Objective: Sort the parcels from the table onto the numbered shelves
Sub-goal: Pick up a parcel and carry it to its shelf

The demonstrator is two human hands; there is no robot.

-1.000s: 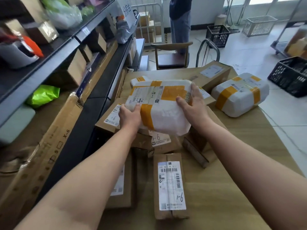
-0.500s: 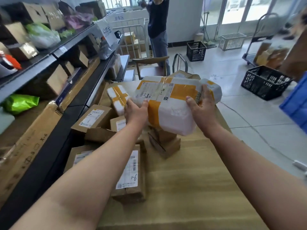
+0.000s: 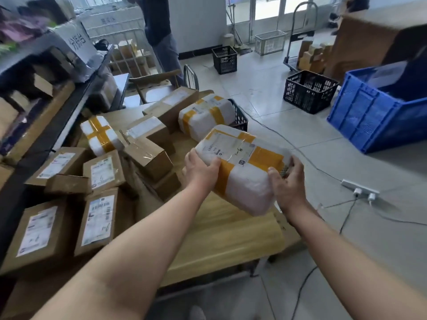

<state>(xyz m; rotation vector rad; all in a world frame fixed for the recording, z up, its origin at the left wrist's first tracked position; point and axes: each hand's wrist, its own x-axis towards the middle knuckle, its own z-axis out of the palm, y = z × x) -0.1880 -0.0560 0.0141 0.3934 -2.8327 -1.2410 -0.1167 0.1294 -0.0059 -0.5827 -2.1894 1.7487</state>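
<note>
A white foam-wrapped parcel with yellow tape (image 3: 242, 167), its label marked 8-1, hangs over the right edge of the wooden table (image 3: 226, 232). My left hand (image 3: 199, 172) grips its left end and my right hand (image 3: 286, 183) grips its right end. Two more white taped parcels (image 3: 205, 116) (image 3: 100, 135) lie on the table among several brown cardboard boxes (image 3: 99, 220) with labels. The shelves (image 3: 57, 105) run along the left side, blurred.
A blue crate (image 3: 374, 116) and black baskets (image 3: 309, 91) (image 3: 225, 58) stand on the tiled floor at right. A power strip (image 3: 360, 188) with cables lies beside the table. A person (image 3: 161, 35) stands at the back near a chair (image 3: 157, 86).
Both hands have carried the white parcel rightward off the pile, past the table's right edge. The view has swung right, away from the shelves toward the floor.
</note>
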